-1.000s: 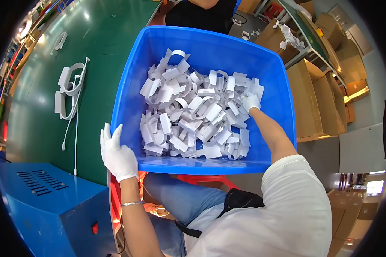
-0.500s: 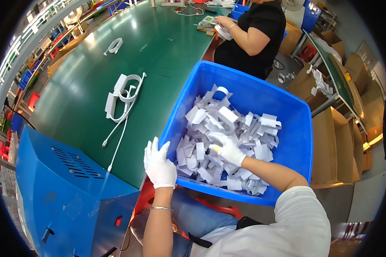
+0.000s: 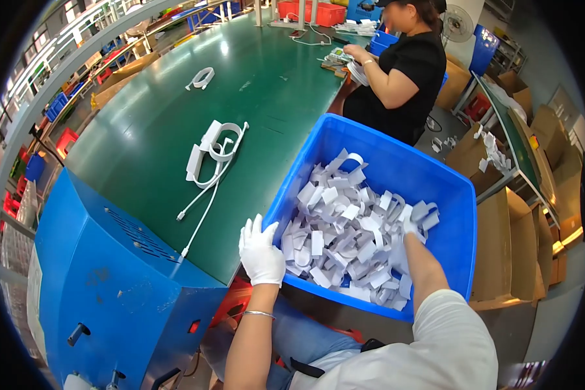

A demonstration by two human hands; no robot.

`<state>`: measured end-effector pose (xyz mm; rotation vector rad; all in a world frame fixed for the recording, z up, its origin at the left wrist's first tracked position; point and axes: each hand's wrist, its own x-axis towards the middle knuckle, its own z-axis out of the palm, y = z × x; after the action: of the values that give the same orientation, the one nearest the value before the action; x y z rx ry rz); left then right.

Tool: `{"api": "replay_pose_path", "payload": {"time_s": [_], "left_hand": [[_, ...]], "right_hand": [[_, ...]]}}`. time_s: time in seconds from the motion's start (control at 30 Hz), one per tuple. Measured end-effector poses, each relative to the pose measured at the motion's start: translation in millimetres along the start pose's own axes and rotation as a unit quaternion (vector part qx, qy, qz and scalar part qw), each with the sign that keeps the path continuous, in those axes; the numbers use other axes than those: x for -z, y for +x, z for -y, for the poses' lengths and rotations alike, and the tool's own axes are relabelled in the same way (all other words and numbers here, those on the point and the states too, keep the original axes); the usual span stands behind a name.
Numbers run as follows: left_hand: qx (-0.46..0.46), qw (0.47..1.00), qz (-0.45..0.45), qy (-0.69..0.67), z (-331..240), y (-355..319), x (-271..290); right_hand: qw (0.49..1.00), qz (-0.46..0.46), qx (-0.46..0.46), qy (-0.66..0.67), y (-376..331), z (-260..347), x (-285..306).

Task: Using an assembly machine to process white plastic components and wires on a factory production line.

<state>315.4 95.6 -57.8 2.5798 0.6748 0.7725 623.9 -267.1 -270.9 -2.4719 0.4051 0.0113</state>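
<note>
My left hand (image 3: pixel 262 255), in a white glove, is open at the near left side of a large blue bin (image 3: pixel 458 188), fingers spread, with the thumb by its rim. My right hand (image 3: pixel 408 226), also gloved, reaches into the right part of the bin. Its fingers blend in with the heap of small white folded pieces and loops (image 3: pixel 348 224), so their grip is hidden. On the green table (image 3: pixel 143 123) to the left lies a looped white cable (image 3: pixel 218 159) with plug ends and flat white tabs. Farther back lies a smaller white cable coil (image 3: pixel 202 78).
A blue metal machine (image 3: pixel 123 273) with slots and knobs stands at the near left. Beyond the bin a co-worker (image 3: pixel 396 71) in black handles white items at the table's edge. Cardboard boxes (image 3: pixel 510 247) and another green-topped table (image 3: pixel 520 143) are at right.
My right hand has moved from the middle of the heap toward the bin's right side. My view has shifted, so the scene sits lower and farther right. The left hand stays by the rim.
</note>
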Motion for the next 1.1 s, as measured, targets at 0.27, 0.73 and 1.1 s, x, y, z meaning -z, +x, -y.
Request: {"api": "replay_pose_path", "payload": {"time_s": [0.27,0.73,1.1], "left_hand": [[0.011,1.000,-0.004,0.016,8.3,-0.1,3.8],[0.022,0.999,0.034,0.020,-5.9,4.4,6.0],[0.009,1.000,0.009,0.010,-6.4,3.4,0.9]], "right_hand": [[0.867,0.412,-0.032,0.278,-148.8,139.8,-40.3],[0.910,0.127,0.382,0.101,-138.4,151.3,60.7],[0.981,-0.012,-0.004,-0.195,-36.1,-24.0,75.6]]}}
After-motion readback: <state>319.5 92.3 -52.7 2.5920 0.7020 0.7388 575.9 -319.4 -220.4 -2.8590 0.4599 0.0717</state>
